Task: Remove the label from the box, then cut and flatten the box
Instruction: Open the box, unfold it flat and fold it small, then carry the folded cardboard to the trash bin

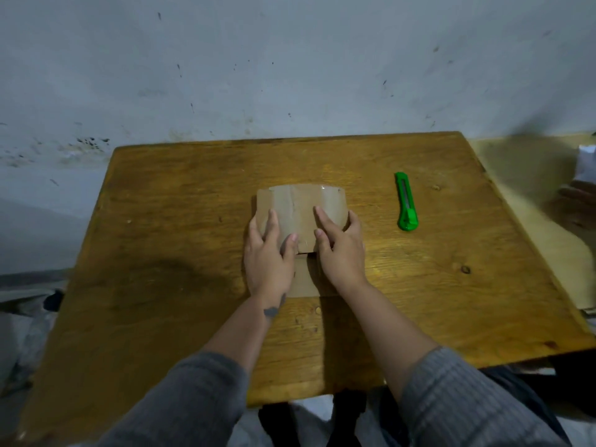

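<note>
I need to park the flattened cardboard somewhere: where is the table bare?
Bare wood lies left of the left hand to the table edge, and behind the cardboard to the wall. Right of the right hand, the green utility knife takes the far strip; nearer wood is bare.

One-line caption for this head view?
Both hands, left and right, press a flattened brown cardboard box onto a wooden table; green utility knife lies aside.

box's (303, 209) near flaps under both hands — blurred clutter (580, 188) at right edge
</note>
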The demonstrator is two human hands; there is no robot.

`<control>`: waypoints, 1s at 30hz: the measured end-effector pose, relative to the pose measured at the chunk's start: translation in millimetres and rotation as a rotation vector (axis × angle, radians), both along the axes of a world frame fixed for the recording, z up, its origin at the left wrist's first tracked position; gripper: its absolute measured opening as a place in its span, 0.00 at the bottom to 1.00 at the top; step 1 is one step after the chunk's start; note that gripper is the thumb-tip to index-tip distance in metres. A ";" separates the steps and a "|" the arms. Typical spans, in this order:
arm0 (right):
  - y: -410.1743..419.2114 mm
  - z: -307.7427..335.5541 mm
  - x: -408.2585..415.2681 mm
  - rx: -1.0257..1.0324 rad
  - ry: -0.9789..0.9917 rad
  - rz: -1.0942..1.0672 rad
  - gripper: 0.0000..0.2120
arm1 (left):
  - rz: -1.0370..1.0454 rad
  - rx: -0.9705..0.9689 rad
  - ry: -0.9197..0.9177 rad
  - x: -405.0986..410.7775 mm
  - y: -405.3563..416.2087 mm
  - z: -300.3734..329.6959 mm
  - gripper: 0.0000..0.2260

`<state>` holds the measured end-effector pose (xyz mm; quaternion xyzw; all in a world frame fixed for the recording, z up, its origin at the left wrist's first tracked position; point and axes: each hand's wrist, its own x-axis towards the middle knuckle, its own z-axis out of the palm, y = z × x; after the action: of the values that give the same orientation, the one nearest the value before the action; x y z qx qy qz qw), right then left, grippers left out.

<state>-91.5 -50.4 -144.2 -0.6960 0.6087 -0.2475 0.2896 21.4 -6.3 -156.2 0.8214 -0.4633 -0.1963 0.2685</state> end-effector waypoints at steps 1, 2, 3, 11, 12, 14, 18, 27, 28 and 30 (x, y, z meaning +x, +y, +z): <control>0.6 4.2 1.5 -0.014 -0.043 0.002 0.20 | 0.021 -0.025 0.059 -1.4 0.3 3.7 0.27; 2.8 9.6 0.9 -0.028 -0.065 0.008 0.20 | 0.033 -0.048 0.112 -3.6 2.6 9.1 0.28; 5.3 15.1 -1.3 -0.040 -0.068 0.017 0.21 | 0.040 -0.067 0.160 -5.8 5.5 14.9 0.29; 36.7 42.4 -51.5 -0.033 -0.142 0.079 0.24 | 0.072 -0.215 0.266 -50.3 43.6 52.3 0.31; 42.4 44.5 -61.9 -0.035 -0.146 0.086 0.24 | 0.074 -0.220 0.260 -61.0 50.5 56.5 0.31; 54.9 47.8 -85.9 -0.045 -0.157 0.100 0.24 | 0.078 -0.226 0.250 -85.3 65.8 62.7 0.31; 90.4 47.0 -144.6 -0.087 -0.165 0.159 0.24 | 0.121 -0.256 0.249 -145.6 104.9 60.3 0.30; 181.5 26.2 -292.1 0.011 -0.120 0.203 0.24 | 0.148 -0.257 0.336 -289.6 199.5 31.4 0.30; 191.3 22.3 -305.3 0.038 -0.126 0.185 0.24 | 0.139 -0.237 0.348 -301.3 207.5 28.2 0.30; 209.9 12.4 -329.5 0.097 -0.133 0.138 0.25 | 0.124 -0.190 0.372 -323.1 221.1 17.5 0.31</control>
<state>-421.0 159.5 -131.8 -0.7033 0.5501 -0.2427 0.3791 -301.7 214.8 -138.7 0.7690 -0.3706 -0.2829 0.4373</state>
